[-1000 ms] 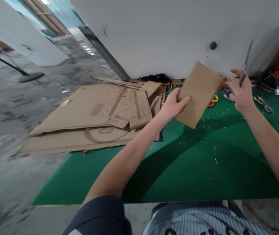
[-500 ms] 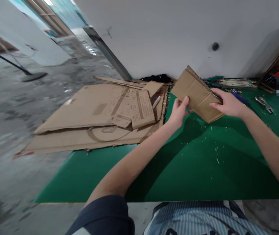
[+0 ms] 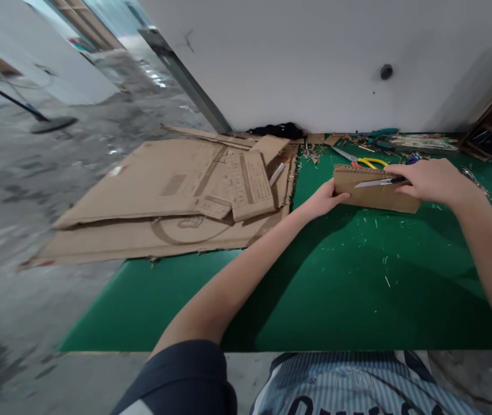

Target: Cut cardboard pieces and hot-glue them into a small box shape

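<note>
The left hand closes narrowly on the left end of a brown rectangular piece of corrugated cardboard, its thumb on the near face and its other fingers mostly hidden behind. The right hand is closed around a knife with a dark handle and a slim silver blade, and its fingers also reach the right part of the same cardboard. The blade points left along the near face; whether it bites into the surface cannot be told. The cardboard is held above the far right part of a long green tabletop, its fluted edge facing up; whether its lower edge touches the top is unclear.

Just beyond the cardboard lie scissors with yellow and red handles, tips toward the left. A shiny metal tool is partly covered by the right wrist. Farther back are teal-handled pliers, a bundle of thin pale strips and scattered brown scraps, near the foot of a white wall.

To the left, large flat brown cardboard sheets overhang the tabletop's left edge, with a smaller printed cardboard piece on them. A crumpled black cloth-like item lies at their far side, by the wall.
</note>
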`<state>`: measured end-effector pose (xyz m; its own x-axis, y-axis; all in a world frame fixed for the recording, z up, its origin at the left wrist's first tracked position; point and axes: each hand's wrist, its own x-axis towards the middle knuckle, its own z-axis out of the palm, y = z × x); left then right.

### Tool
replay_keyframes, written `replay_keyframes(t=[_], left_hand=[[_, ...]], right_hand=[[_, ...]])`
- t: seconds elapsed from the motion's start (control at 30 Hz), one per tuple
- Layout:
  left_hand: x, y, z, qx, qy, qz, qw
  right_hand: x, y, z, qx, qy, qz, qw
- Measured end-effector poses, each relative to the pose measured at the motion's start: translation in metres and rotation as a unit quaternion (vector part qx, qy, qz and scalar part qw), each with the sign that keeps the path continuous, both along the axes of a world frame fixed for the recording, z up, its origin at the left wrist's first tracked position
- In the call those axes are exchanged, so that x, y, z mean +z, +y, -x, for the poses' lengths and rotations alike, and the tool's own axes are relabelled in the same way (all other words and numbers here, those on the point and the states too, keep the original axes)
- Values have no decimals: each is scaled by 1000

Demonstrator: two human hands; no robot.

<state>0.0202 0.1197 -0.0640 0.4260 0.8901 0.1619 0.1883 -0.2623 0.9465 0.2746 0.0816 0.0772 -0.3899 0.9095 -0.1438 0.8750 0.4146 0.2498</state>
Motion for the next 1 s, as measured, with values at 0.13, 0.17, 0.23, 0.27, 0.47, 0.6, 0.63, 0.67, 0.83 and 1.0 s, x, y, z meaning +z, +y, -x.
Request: replay_keyframes(t=[0.13, 0.17, 0.23, 0.27, 0.47, 0.6, 0.63, 0.67, 0.83, 1.0], left_hand=[[6, 3, 1, -13, -45, 67, 997], [7, 4, 1, -15, -51, 71, 996], [8, 5, 1, -21, -46, 60, 997], [7, 5, 0, -23, -39, 55, 997], [2, -3, -5, 27, -82, 44, 995], [5, -9, -8, 60, -74, 26, 995], [5, -10, -8, 63, -73, 25, 995], [6, -11, -8, 64, -74, 25, 995], [2, -9, -9, 60, -80, 41, 994], [1, -5, -7, 56, -88, 57, 993]], right_hand=[[-2, -1, -4, 20, -1, -14, 1000], [-4, 1, -5, 25, 8, -17, 1000], [-8, 5, -8, 31, 36, -23, 999], [-10, 7, -11, 34, 57, -26, 997], [7, 12, -37, 59, 262, -91, 959], [22, 5, -44, -8, 335, -139, 932], [22, 4, -43, -6, 329, -141, 934], [19, 5, -40, 5, 311, -142, 940], [-10, 24, -36, 50, 235, -118, 964], [-24, 40, -46, 53, 296, -25, 953]])
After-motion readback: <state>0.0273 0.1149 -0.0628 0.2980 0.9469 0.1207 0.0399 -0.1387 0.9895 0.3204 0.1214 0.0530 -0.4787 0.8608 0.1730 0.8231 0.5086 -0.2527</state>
